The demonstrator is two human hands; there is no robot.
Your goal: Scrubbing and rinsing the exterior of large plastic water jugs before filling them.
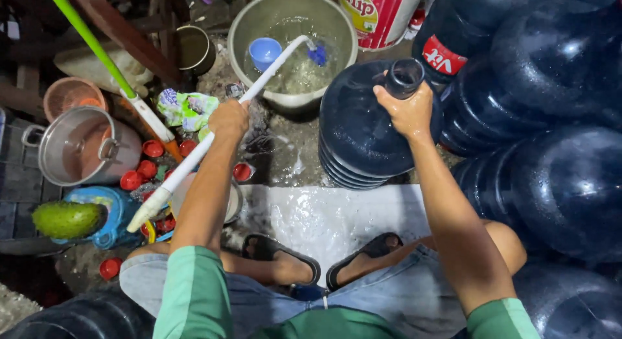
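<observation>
Wet ground: left hand point(228, 119) clasps white pipe point(214, 138), right hand point(408, 109) clasps half-hidden blue jug point(363, 132) neck.

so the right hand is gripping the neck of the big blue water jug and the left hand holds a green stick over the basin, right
Not quite: the stick in the left hand is white, not green, as the head view shows. The right hand does grip the jug by its neck, beside the basin.
</observation>
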